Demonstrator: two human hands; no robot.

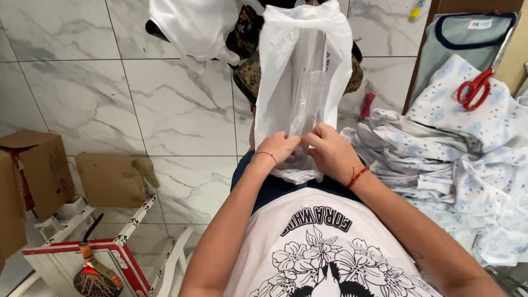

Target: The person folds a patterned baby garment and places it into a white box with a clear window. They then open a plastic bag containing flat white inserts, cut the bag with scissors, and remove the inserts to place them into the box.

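A white folded garment in a clear plastic bag (302, 68) stands upright on my lap, its top reaching to the far edge of view. My left hand (277, 147) and my right hand (329, 149) both pinch the bag's lower edge, close together, fingers curled on the plastic. A thin bracelet sits on my left wrist and a red cord on my right wrist. The bag's bottom end is partly hidden behind my hands.
A heap of white baby garments with blue print (462, 155) lies to my right, with red scissors (474, 87) on top. Cardboard boxes (26, 175) stand at the left on the marble floor (160, 104). A white rack (126, 243) holds a paddle racket (95, 277). More white bags (192, 20) lie ahead.
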